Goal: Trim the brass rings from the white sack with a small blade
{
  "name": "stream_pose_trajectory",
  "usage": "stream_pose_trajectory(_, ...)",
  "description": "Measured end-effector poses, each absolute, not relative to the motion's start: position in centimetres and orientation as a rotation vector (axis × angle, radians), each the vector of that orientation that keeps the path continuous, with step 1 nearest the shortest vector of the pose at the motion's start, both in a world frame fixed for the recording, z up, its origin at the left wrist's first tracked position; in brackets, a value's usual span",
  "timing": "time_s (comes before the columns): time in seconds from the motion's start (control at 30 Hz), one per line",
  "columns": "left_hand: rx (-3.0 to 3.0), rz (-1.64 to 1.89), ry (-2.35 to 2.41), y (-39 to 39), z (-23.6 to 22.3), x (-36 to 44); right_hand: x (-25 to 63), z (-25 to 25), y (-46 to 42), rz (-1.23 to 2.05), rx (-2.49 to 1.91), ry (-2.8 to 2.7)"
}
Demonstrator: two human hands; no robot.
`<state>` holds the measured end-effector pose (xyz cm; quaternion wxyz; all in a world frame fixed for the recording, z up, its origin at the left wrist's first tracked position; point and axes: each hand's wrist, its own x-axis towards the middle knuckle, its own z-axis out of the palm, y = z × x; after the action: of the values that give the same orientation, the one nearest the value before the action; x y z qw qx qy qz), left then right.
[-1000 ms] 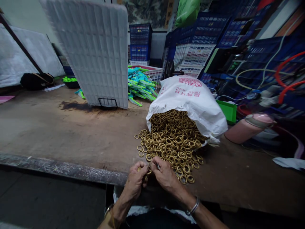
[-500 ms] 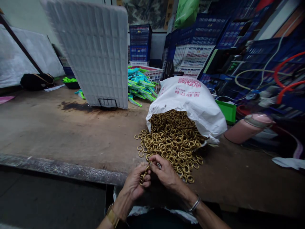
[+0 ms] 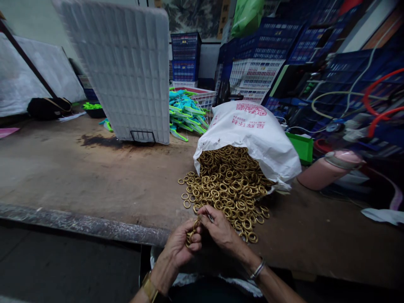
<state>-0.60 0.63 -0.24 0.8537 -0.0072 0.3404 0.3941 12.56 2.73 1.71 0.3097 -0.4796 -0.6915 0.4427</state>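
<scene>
On the white sack [image 3: 249,136] right of centre, you can read red characters [image 3: 248,123] 星辉环材 and a number [image 3: 241,118] starting 3008.

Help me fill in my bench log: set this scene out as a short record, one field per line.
Left hand: holds several brass-coloured rings
Right hand: bent close beside the held rings; what it grips is too small to tell
Ring pile: spills from the sack onto the table
Sack: white with red print, on its side, mouth toward the hands
Right of sack: pink bottle
Left of sack: white ridged panel, standing up
Background: stacked crates, blue and white
</scene>
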Motion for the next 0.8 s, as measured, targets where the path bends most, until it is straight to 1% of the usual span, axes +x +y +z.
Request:
stream_pose_trajectory(0.07,-0.023,0.828,0.702,0.6,-0.1,-0.7,12.7,1.8,2.9,1.124,-1.287,-1.821)
stream_pose_trajectory(0.17,-0.051,0.853,0.671,0.6,-0.1,-0.8,13.1,1.8,3.1,0.954,-1.372,-1.835)
stream_pose_trajectory(0.27,-0.078,0.878,0.663,0.7,-0.1,-0.9,13.5,1.5,2.9,0.754,-1.399,-1.993)
stream_pose_trajectory(0.4,-0.076,0.875,0.665,0.7,-0.1,-0.7,13.6,0.6,2.1,0.64,-1.344,-2.244)
stream_pose_trajectory(0.57,0.068,0.808,0.677,-1.1,0.3,-1.3,14.6,0.3,2.8,0.453,-1.592,-2.175)
stream_pose_trajectory(0.63,0.156,0.727,0.715,-2.4,0.1,-1.8,15.2,0.6,3.4,0.405,-1.651,-2.133)
stream_pose_trajectory(0.8,0.216,0.548,0.902,-5.7,-1.8,-3.3,14.7,0.4,3.7,0.43,-1.56,-2.203)
